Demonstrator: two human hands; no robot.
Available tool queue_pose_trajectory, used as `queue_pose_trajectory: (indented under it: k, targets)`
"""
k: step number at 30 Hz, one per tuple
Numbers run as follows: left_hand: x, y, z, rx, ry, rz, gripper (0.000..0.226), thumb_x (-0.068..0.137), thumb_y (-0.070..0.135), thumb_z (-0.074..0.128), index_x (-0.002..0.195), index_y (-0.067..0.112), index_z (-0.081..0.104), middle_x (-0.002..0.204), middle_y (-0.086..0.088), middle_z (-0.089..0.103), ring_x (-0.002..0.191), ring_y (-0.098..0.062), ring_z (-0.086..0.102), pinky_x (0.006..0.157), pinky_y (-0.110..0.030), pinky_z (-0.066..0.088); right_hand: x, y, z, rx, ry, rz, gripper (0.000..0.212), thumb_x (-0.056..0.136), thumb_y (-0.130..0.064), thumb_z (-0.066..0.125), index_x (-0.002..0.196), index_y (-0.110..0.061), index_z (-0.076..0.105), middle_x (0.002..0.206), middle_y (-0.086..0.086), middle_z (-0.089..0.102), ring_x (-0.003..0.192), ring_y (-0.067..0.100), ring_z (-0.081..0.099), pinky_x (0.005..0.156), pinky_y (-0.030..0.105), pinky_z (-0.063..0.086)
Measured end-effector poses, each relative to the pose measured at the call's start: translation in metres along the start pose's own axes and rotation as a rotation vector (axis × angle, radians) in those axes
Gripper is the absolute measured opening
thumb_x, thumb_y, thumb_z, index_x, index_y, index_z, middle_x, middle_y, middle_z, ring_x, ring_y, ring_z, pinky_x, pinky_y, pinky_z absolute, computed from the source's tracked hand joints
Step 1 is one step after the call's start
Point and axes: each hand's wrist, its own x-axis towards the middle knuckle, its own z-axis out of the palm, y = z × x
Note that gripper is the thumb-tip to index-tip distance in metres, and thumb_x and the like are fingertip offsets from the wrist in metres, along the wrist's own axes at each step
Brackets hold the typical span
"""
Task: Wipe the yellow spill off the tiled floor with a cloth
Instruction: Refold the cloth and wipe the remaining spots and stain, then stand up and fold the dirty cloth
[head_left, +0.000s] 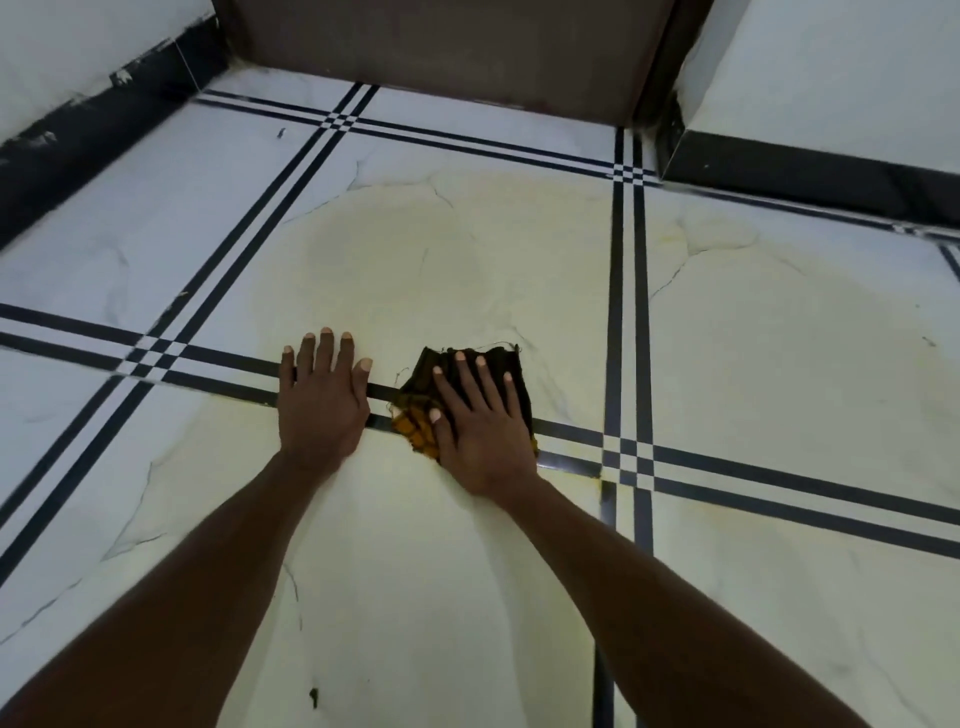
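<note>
A pale yellow spill (441, 270) spreads in a thin film over the white marble-look floor tiles, reaching past the black grout lines to the right. A dark cloth (415, 421) with an orange checked corner lies on the floor near the middle. My right hand (478, 415) presses flat on top of it, fingers spread. My left hand (322, 395) rests flat on the bare tile just left of the cloth, fingers apart, holding nothing.
A brown door (447, 47) stands at the far side. White walls with black skirting (93, 135) run along the left, and another black skirting (810, 171) along the right. A small dark speck (313, 696) lies on the tile close to me.
</note>
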Motion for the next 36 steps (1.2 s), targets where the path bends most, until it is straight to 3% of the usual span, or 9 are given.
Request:
queue_pose_trajectory:
  k: [6,9,12,14,18,21,26,30,36]
  targets:
    - [-0.032,0.038,-0.008,-0.157,-0.046,0.067,0.068,0.108,0.047,0.021,0.124,0.000,0.067,0.130,-0.024,0.065,0.131,-0.041,0.052,0.118,-0.053,0.036,-0.002,-0.006,-0.037,0.650,-0.108,0.213,0.056,0.112,-0.038,0.027,0.166,-0.031,0.015,0.174,-0.004,0.019,0.162,0.017,0.005,0.131,0.046,-0.008]
    - [-0.040,0.073,-0.012,-0.296,-0.152,-0.016,0.044,0.100,0.043,0.055,0.111,0.001,0.066,0.124,-0.020,0.061,0.126,-0.041,0.046,0.109,-0.049,0.036,-0.013,-0.011,-0.068,1.101,-0.125,0.472,0.054,0.111,-0.050,0.031,0.163,-0.047,0.016,0.171,-0.004,0.025,0.159,0.021,0.020,0.130,0.046,0.017]
    - [-0.040,0.095,-0.027,-0.475,-0.221,-0.116,0.031,0.091,0.031,0.071,0.107,0.006,0.061,0.112,-0.013,0.060,0.118,-0.035,0.050,0.093,-0.036,0.040,-0.020,-0.009,-0.090,1.316,-0.036,0.611,0.052,0.111,-0.050,0.031,0.162,-0.041,0.027,0.162,-0.002,0.043,0.148,0.024,0.043,0.120,0.040,0.036]
    - [-0.038,0.105,-0.048,-0.676,-0.274,-0.203,0.029,0.093,0.029,0.071,0.107,0.008,0.057,0.100,-0.006,0.061,0.103,-0.027,0.060,0.074,-0.027,0.044,-0.024,-0.006,-0.103,1.357,-0.010,0.629,0.048,0.112,-0.048,0.030,0.156,-0.034,0.040,0.155,-0.004,0.053,0.143,0.021,0.048,0.118,0.040,0.038]
    - [-0.039,0.121,-0.110,-0.966,-0.472,-0.321,0.034,0.097,0.030,0.069,0.120,0.010,0.055,0.107,-0.012,0.069,0.093,-0.025,0.072,0.082,-0.040,0.063,-0.032,-0.015,-0.138,1.289,0.006,0.641,0.029,0.110,-0.043,0.043,0.133,-0.032,0.058,0.140,-0.007,0.063,0.132,0.019,0.056,0.109,0.041,0.046]
    - [-0.042,0.130,-0.174,-1.020,-0.492,-0.347,0.027,0.098,0.028,0.068,0.114,0.012,0.053,0.098,-0.014,0.071,0.074,-0.018,0.073,0.068,-0.032,0.062,-0.037,-0.031,-0.183,1.238,0.001,0.655,0.023,0.108,-0.034,0.051,0.128,-0.029,0.061,0.133,0.000,0.065,0.128,0.026,0.060,0.109,0.051,0.050]
    - [-0.040,0.152,-0.274,-1.039,-0.500,-0.290,0.033,0.098,0.028,0.068,0.123,0.016,0.050,0.105,-0.015,0.070,0.088,-0.020,0.071,0.069,-0.030,0.057,-0.038,-0.064,-0.264,1.272,-0.121,0.690,0.025,0.107,-0.035,0.054,0.127,-0.023,0.062,0.133,0.004,0.065,0.126,0.023,0.061,0.108,0.047,0.052]
    - [-0.039,0.168,-0.358,-1.088,-0.482,-0.285,0.035,0.097,0.029,0.070,0.125,0.020,0.051,0.114,-0.012,0.072,0.105,-0.025,0.071,0.083,-0.034,0.057,-0.040,-0.090,-0.320,1.344,-0.142,0.747,0.033,0.108,-0.032,0.053,0.134,-0.013,0.060,0.132,0.010,0.067,0.127,0.028,0.062,0.111,0.049,0.051]
    - [-0.023,0.189,-0.535,-1.165,-0.550,-0.285,0.039,0.099,0.021,0.067,0.134,0.014,0.052,0.120,-0.015,0.070,0.106,-0.026,0.072,0.076,-0.030,0.057,-0.053,-0.145,-0.463,1.555,-0.239,0.918,0.045,0.106,-0.038,0.056,0.137,-0.006,0.057,0.133,0.016,0.067,0.125,0.031,0.065,0.112,0.046,0.051]
